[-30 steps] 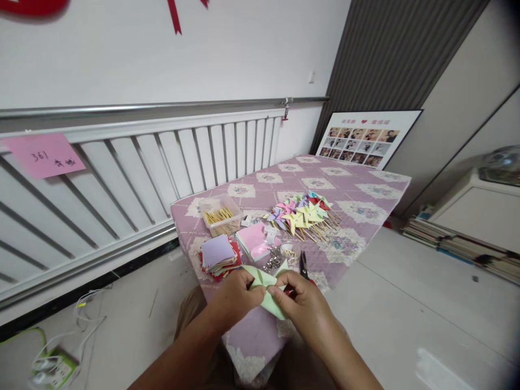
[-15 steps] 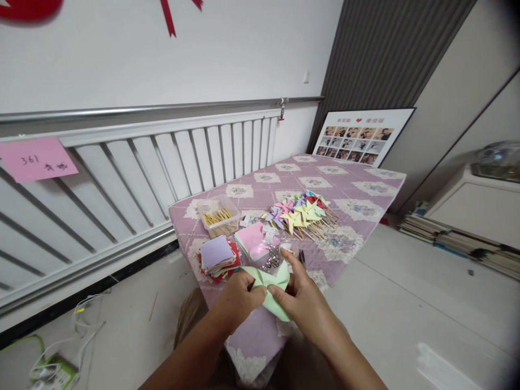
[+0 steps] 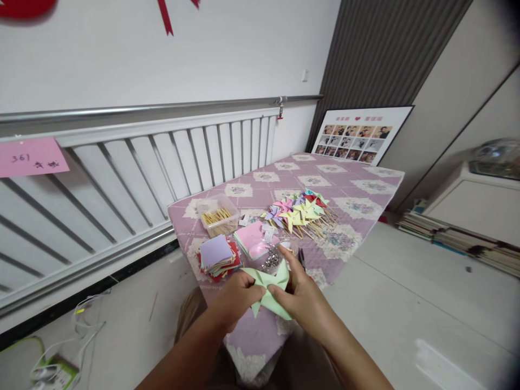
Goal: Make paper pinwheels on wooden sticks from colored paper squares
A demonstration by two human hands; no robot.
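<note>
A pale green paper pinwheel (image 3: 273,283) is held between my two hands above the near corner of the table. My left hand (image 3: 239,295) pinches its left side, thumb on top near the centre. From the right, my right hand (image 3: 301,290) grips it, thumb pressed close to the middle and index finger stretched out past the paper. Just beyond the pinwheel lie small shiny metal pieces (image 3: 271,262) in clear plastic. Stacked coloured paper squares (image 3: 217,253) sit left of them, and pink sheets (image 3: 255,238) lie behind. The fingers under the pinwheel are hidden.
A clear plastic box (image 3: 220,215) of wooden sticks stands at the table's left edge. Several finished pinwheels (image 3: 298,211) on sticks are heaped farther back. A dark slim tool (image 3: 301,257) lies beyond my right hand. A white radiator (image 3: 179,157) runs along the wall.
A pointed lower-left flap of the green paper now shows below my left thumb. Both hands stay in nearly the same place, and the view has shifted slightly.
</note>
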